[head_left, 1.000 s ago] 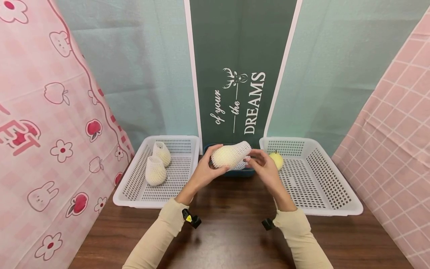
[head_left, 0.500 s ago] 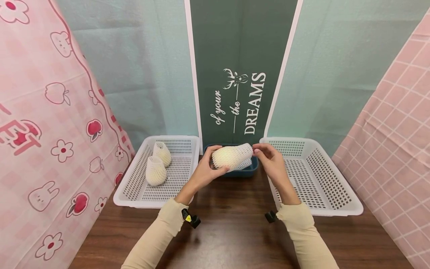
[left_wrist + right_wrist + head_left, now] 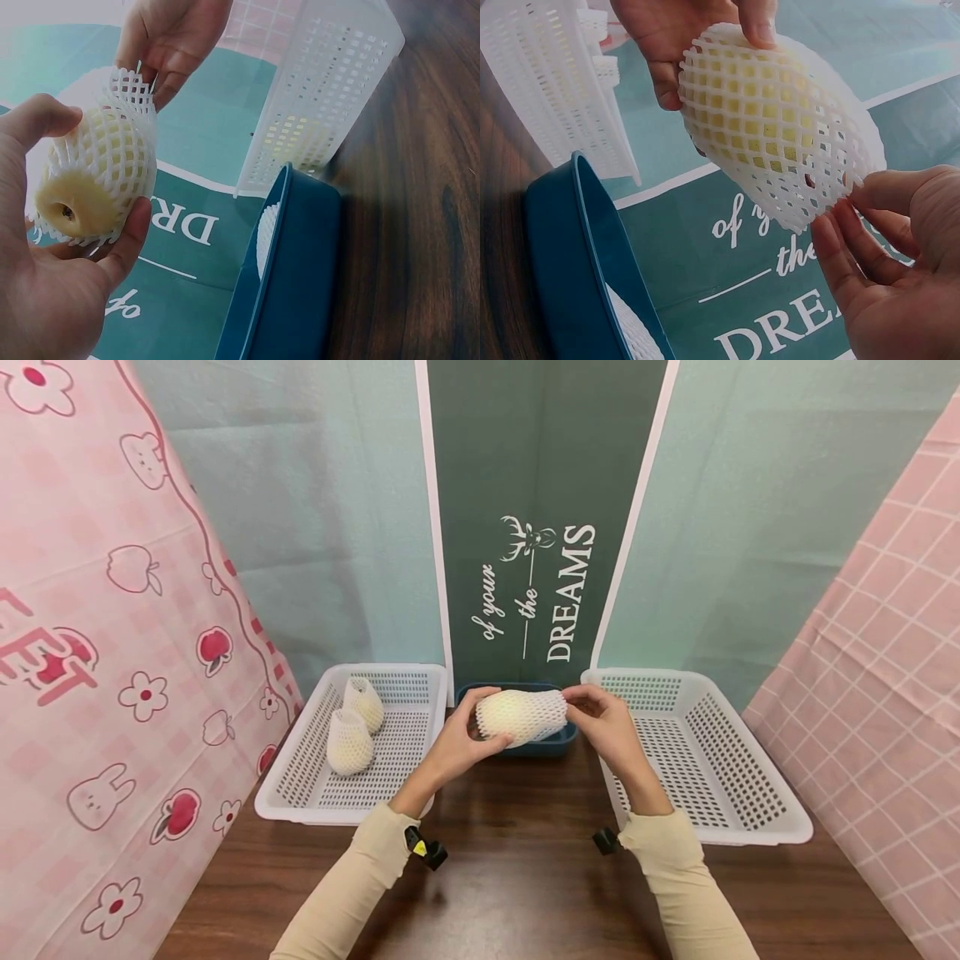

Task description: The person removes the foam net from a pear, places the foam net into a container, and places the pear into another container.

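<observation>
My left hand [image 3: 459, 742] grips a round yellow pear [image 3: 71, 206] inside a white foam net [image 3: 545, 710], above a blue bin [image 3: 551, 745]. In the left wrist view the pear's bottom shows at one end of the net. My right hand [image 3: 606, 727] pinches the loose far end of the net between thumb and fingers, as the right wrist view shows. Two netted pears stand in the left white basket: a front one [image 3: 349, 745] and a back one [image 3: 364, 706]. More white foam net [image 3: 630, 326] lies inside the blue bin.
The left basket [image 3: 300, 814] and a right white basket [image 3: 720, 835] flank the bin on a dark wooden table [image 3: 510, 860]. Something yellow [image 3: 296, 139] shows through the right basket's holes. Printed cloths hang behind and at both sides.
My right hand came off the net's end, shifted slightly right, and now pinches it again. The net's loose end has tipped down toward level. The pear in the right basket became hidden behind my hand.
</observation>
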{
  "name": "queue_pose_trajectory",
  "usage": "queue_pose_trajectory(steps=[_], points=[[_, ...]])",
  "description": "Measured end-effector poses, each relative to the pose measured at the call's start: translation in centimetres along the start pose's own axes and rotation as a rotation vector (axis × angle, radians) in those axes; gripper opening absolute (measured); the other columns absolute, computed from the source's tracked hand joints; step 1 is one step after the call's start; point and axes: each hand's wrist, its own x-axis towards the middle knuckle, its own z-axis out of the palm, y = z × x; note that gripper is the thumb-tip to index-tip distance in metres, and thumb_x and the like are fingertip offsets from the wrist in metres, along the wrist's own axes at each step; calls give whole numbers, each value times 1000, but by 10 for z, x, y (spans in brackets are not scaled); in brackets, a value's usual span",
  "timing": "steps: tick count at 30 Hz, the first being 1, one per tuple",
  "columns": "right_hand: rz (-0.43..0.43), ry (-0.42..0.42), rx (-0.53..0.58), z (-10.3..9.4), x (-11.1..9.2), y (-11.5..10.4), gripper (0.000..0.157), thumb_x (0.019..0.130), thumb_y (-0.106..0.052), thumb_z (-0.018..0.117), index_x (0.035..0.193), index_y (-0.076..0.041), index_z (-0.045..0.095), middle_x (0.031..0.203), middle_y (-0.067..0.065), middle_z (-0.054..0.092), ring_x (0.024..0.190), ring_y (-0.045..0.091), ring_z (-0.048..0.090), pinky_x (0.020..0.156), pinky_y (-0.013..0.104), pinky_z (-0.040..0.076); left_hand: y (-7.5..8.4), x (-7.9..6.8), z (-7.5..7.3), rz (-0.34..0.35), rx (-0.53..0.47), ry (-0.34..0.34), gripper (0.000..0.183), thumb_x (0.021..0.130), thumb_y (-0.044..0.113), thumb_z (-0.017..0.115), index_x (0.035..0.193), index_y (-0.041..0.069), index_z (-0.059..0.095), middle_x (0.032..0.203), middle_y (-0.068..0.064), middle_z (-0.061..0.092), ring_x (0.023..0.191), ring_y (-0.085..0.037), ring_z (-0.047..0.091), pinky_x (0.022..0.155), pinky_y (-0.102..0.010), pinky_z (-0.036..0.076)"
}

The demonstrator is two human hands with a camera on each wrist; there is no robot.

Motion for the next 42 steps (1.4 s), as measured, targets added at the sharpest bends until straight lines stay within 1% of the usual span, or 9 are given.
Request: queue_pose_trajectory(steps=[6,8,13,15,18,21,24,33,42], points=[[-23,-13,16,1,-1,1,26,100,-1,69,125,6,71,120,18,71,100,-3,66,89,14,53,0,0,0,-3,-1,2,72,92,10,81,155,16,45,152,-14,50,128,-30,59,105,-44,55],[-39,-27,36,1,-1,2,29,100,1,69,128,7,70,122,15,72,102,-3,67,90,14,54,0,0,0,-1,-3,3,72,92,9,81,154,16,45,151,-14,50,127,-30,60,103,-43,56],[-64,-115,113,1,-2,3,40,99,4,69,138,9,62,123,-8,72,110,-2,68,92,16,56,-1,-1,-1,14,-3,3,71,92,9,81,154,15,46,150,-14,51,126,-30,60,102,-42,56],[-61,-159,133,2,-2,3,43,100,3,69,142,8,59,125,-12,70,114,-2,67,94,17,56,-1,-1,-1,16,0,2,71,92,10,81,154,15,46,151,-14,51,126,-30,60,102,-42,57],[-56,-187,127,3,-2,3,45,101,2,68,144,7,58,133,-2,69,118,-3,65,94,17,55,-2,-1,-1,19,4,-2,70,92,10,81,153,16,47,151,-13,51,127,-30,61,102,-40,57],[-58,-171,83,4,-2,3,41,102,1,66,142,8,59,141,17,66,120,-6,62,96,15,53,-2,-1,-1,26,-4,-8,70,92,9,81,153,16,48,151,-13,51,126,-29,61,100,-37,57],[-54,-146,47,4,-2,3,37,103,0,65,139,9,61,144,27,62,120,-10,59,96,12,51,-1,-2,-1,33,-9,-18,70,92,8,81,153,16,48,150,-13,52,123,-28,62,98,-35,58],[-25,-204,61,4,-3,2,40,102,3,63,141,10,60,144,32,60,116,-8,60,93,14,53,-1,-2,-2,36,13,-33,70,92,9,81,154,14,48,150,-14,52,124,-30,62,101,-38,58],[2,-250,55,4,-3,3,46,99,5,64,144,9,57,141,30,62,113,-4,63,93,17,54,3,-3,0,33,22,-61,70,92,9,81,154,16,48,150,-14,52,123,-28,63,101,-38,57]])
